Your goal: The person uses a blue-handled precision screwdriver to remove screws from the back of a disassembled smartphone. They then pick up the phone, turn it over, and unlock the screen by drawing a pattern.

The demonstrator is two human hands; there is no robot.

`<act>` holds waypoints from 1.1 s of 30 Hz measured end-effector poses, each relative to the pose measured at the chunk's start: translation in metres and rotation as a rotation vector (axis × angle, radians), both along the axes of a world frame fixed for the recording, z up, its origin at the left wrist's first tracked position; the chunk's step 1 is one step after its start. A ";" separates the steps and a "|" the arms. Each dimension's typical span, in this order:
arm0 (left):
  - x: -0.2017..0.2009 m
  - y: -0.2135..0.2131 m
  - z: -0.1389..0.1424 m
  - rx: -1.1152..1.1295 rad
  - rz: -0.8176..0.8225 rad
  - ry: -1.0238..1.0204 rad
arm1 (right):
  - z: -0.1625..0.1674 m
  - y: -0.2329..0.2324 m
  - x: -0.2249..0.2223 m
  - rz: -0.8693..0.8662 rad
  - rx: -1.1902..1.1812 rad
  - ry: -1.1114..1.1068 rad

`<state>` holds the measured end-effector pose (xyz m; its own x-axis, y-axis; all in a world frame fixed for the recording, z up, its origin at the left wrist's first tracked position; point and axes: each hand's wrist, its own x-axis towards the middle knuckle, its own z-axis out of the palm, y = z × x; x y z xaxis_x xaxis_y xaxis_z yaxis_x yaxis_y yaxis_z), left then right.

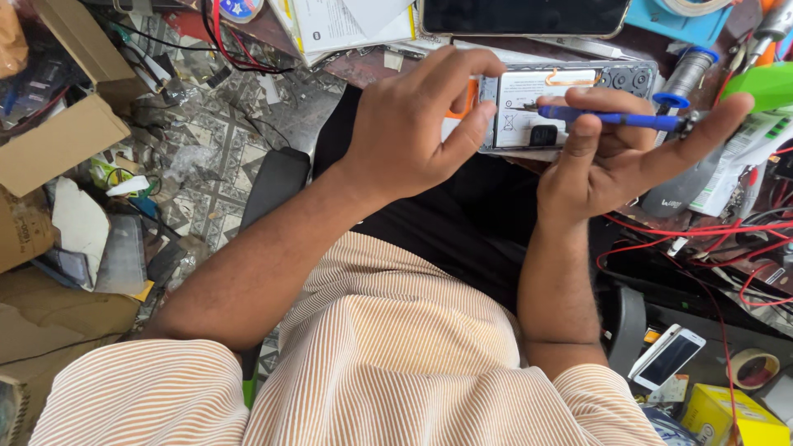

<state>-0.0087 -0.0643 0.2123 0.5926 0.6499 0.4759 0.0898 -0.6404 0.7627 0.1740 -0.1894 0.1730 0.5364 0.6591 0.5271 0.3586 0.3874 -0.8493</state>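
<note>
Opened phone (552, 106), back cover off, long axis lying left to right, camera end toward the right, resting at the near edge of the cluttered desk (363, 66). Left end gripped by the left hand (413, 132), thumb and fingers curled around it. Blue screwdriver (615, 118) pinched in the right hand (615, 161) between thumb and fingers, lying level across the phone, tip pointing left onto the white battery (541, 103). Beyond the hands, a second dark phone (523, 15) and papers (347, 23); red wires (702, 235) just right of the right hand; little free room around.
</note>
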 end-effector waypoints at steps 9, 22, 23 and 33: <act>0.000 0.009 -0.006 0.157 0.010 0.149 | -0.006 -0.001 -0.002 0.170 0.140 -0.253; 0.000 0.011 -0.014 0.163 0.010 0.158 | 0.000 0.007 -0.002 0.173 0.122 -0.482; 0.001 0.011 -0.014 0.161 0.010 0.162 | 0.002 0.009 -0.003 0.170 0.119 -0.517; -0.008 0.005 0.009 0.236 -0.051 0.269 | 0.058 0.007 -0.001 0.277 -0.096 -0.573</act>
